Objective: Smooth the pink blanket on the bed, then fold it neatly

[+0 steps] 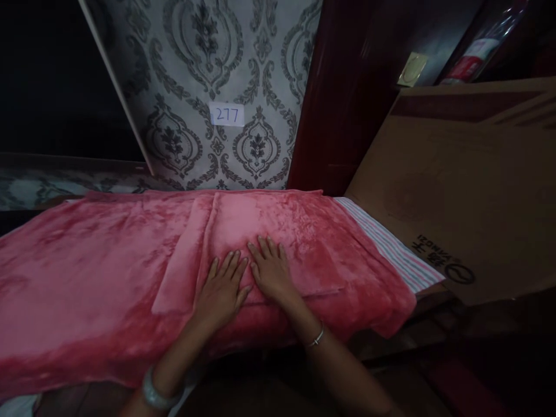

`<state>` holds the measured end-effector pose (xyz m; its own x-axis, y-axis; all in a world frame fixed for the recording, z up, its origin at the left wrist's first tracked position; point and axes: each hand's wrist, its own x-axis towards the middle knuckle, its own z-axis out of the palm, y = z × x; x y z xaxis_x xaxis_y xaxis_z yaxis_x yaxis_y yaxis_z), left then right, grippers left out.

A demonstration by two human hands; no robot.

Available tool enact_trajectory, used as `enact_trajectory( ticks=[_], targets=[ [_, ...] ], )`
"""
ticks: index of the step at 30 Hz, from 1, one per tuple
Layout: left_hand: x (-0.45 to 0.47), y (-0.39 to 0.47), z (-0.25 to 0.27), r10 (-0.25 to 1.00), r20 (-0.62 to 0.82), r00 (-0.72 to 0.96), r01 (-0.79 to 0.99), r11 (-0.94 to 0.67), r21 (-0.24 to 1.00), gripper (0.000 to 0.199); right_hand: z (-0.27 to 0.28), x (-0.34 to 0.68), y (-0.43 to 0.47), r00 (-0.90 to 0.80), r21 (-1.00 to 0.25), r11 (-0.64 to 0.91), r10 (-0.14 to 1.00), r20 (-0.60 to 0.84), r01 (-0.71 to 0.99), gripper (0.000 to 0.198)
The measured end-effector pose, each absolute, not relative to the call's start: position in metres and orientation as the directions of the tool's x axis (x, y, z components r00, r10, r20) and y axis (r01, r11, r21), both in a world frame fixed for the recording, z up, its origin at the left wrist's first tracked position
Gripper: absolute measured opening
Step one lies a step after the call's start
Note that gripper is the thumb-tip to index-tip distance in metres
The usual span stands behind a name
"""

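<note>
A folded piece of pink plush fabric (278,214) lies on a larger pink plush blanket (78,272) spread over a table or bench. My left hand (221,286) rests flat on the left part of the folded piece, fingers spread and pointing away from me. Just to its right, my right hand (270,267) also lies flat on the folded fabric, fingers apart. The thumbs are close to each other, and neither hand grips anything. A layered fold edge runs along the folded piece's left side.
A striped cloth (395,243) shows under the blanket's right end. A large cardboard box (473,179) stands at the right, with a plastic bottle (473,58) behind it. Behind are patterned wallpaper (260,75) bearing a "277" label (227,114) and a dark screen (61,81).
</note>
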<state>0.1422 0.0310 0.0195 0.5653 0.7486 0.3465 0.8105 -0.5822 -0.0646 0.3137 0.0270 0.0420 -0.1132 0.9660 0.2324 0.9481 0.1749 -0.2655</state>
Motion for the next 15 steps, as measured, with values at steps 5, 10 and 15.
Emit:
enact_trajectory(
  ticks=[5, 10, 15],
  targets=[
    [0.122, 0.034, 0.012, 0.689, 0.469, 0.553, 0.812, -0.571, -0.121, 0.067, 0.044, 0.316, 0.028, -0.110, -0.285, 0.178, 0.965, 0.237, 0.942, 0.057],
    [0.102, 0.029, 0.011, 0.706, 0.493, 0.509, 0.846, -0.515, -0.137, 0.068, 0.044, 0.316, 0.027, -0.109, -0.308, 0.184, 0.963, 0.245, 0.934, 0.057],
    [0.088, 0.024, 0.012, 0.753, 0.453, 0.478, 0.867, -0.486, -0.107, 0.071, 0.046, 0.315, 0.024, -0.117, -0.344, 0.199, 0.962, 0.245, 0.918, 0.056]
  ],
)
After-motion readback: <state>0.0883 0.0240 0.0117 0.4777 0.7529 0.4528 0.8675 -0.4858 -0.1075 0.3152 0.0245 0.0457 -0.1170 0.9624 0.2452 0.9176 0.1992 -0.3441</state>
